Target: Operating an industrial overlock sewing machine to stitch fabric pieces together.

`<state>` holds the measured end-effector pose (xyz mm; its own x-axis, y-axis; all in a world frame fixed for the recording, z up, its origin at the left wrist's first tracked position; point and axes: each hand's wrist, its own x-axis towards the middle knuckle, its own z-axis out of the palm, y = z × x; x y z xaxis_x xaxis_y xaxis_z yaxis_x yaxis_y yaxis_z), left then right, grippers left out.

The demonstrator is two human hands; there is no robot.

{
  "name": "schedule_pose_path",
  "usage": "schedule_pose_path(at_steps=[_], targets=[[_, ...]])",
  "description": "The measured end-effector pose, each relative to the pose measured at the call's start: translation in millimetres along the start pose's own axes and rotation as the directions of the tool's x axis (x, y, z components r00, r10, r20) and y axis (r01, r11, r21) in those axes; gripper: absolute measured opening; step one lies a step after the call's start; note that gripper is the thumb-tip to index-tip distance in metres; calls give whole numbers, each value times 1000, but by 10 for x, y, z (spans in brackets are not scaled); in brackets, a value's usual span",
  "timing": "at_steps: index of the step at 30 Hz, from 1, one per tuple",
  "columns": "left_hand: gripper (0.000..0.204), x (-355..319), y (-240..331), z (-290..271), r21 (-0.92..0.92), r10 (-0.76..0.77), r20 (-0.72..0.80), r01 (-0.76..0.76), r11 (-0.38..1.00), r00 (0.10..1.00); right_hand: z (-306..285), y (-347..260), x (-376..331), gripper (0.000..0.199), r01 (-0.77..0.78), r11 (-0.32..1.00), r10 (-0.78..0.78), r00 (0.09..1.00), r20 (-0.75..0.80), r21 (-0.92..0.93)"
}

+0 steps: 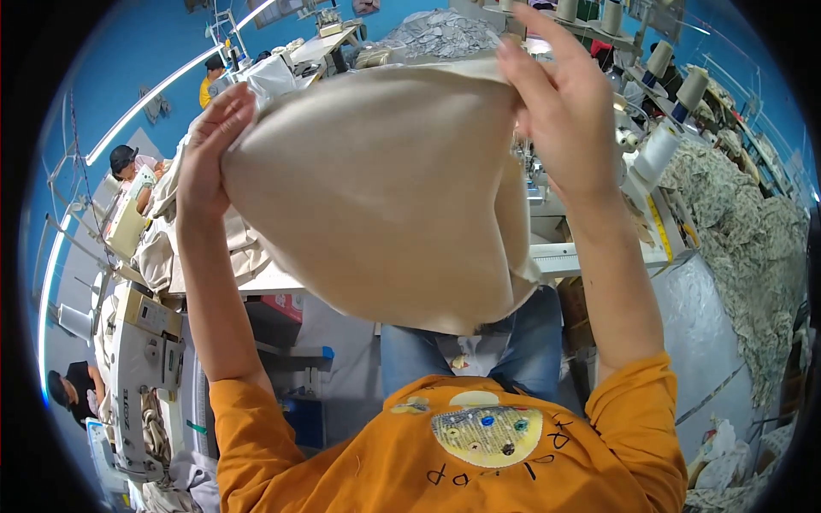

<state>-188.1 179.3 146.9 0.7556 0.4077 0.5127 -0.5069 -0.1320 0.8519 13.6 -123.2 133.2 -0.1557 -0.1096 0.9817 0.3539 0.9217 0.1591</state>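
Beige fabric (368, 188) hangs as a broad, drooping panel between my left hand (214, 154), which pinches its upper left edge, and my right hand (564, 107), which grasps its upper right edge, while a white, cone-shaped thread spool (657, 154) sits to the latter's right.

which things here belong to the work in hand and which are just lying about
In hand or probably in use:
- beige cloth, held up by the left hand and right hand
- sewing machine, partly hidden behind it

Seemingly just lying about:
- patterned fabric heap at right
- grey cloth pile at the back
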Motion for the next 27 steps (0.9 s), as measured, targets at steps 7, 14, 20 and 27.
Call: schedule_pose_path(at_steps=[7,14,20,27], targets=[[28,635,-684,-735,67,-61,-354,91,994,933,161,163,-469,33,-834,120,796,406,-449,-539],[25,46,-1712,-2115,812,-134,-357,378,444,924,920,-416,-1891,20,-591,-37,888,350,-297,-806],[43,-151,-1991,-219,954,-65,22,-2,300,998,852,-448,-2091,16,-587,-92,865,353,-356,-804],[31,-58,-2191,326,970,-480,127,-7,244,868,897,-514,-1977,7,-536,-46,777,511,-367,-843]])
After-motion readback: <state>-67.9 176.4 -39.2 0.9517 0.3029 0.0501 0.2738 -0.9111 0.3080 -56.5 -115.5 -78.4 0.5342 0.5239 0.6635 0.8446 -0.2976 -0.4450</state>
